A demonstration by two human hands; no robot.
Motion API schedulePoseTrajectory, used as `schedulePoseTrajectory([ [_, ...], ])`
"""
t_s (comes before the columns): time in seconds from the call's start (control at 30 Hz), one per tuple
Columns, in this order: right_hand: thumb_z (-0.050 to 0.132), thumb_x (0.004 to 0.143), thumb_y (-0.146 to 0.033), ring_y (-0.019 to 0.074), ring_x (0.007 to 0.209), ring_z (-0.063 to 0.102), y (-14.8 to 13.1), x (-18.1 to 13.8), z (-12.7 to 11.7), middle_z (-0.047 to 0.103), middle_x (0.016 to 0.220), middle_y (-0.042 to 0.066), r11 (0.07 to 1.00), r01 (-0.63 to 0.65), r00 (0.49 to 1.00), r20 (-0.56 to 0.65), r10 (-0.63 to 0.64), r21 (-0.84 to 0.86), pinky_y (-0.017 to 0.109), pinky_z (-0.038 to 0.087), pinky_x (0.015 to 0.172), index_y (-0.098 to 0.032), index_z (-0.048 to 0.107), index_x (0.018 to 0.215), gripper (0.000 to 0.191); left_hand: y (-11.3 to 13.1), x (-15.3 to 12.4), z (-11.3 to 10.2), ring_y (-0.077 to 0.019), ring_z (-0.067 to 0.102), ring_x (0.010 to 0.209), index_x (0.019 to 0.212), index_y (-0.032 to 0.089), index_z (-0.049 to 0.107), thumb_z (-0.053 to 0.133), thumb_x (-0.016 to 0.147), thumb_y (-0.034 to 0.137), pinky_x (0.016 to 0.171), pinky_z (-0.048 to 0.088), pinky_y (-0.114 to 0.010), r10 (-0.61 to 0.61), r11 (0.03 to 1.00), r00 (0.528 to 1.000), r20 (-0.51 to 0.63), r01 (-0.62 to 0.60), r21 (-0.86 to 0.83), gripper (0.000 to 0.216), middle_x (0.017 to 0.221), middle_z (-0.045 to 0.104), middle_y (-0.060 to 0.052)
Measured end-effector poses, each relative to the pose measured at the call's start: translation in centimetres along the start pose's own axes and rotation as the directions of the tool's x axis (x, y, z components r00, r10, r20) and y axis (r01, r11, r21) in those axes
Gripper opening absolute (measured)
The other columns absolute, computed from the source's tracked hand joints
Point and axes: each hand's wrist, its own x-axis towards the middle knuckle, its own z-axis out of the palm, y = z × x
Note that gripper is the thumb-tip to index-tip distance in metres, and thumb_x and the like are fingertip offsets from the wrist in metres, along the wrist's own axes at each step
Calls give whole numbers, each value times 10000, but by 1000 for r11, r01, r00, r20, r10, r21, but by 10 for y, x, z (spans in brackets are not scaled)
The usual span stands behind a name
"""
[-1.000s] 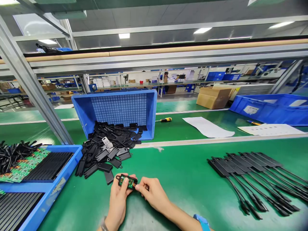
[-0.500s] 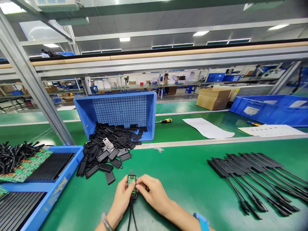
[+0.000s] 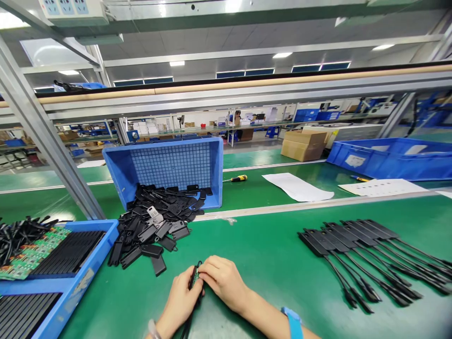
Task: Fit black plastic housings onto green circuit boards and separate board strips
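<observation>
Low in the middle of the head view, my left hand (image 3: 181, 294) is closed around a small black plastic case with a green circuit board (image 3: 194, 278) in it. The case is tipped on its side, so only a strip of the board shows. Black cables (image 3: 187, 327) hang from its lower end toward me. My right hand (image 3: 223, 285) pinches the upper right edge of the same case, its fingertips partly hidden. Beyond my hands lies a heap of black plastic case parts (image 3: 151, 235), spilling out of a tipped blue crate (image 3: 219, 174).
At left, a blue tray (image 3: 79, 278) holds circuit boards (image 3: 37, 252) and rows of black cases. Several black cased units with cables (image 3: 344, 242) lie in a row at right. Farther back are a screwdriver (image 3: 240, 178), paper sheets (image 3: 296, 187), a cardboard box (image 3: 303, 146) and a blue bin (image 3: 388, 157).
The cased board has been turned from facing up to lying on its side in my hands. My right fingers have moved to its upper edge. The view has shifted slightly.
</observation>
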Motion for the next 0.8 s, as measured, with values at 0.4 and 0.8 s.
schedulePoseTrajectory([
  [0.4,465,959,-141,190,717,565,5,-1,2,622,801,57,999,-43,993,113,44,-5,281,415,640,-166,607,858,176,2,-1,0,-194,570,610,766,195,553,452,820,360,609,364,-276,12,998,1000,3,-12,59,201,635,639,-25],
  [0.8,384,982,-117,117,641,581,39,9,2,593,761,-9,914,-406,900,165,404,-28,212,473,616,-182,513,851,195,-13,9,-3,-158,535,509,940,149,551,523,723,728,426,413,-244,-133,956,990,39,139,-258,619,676,636,-49],
])
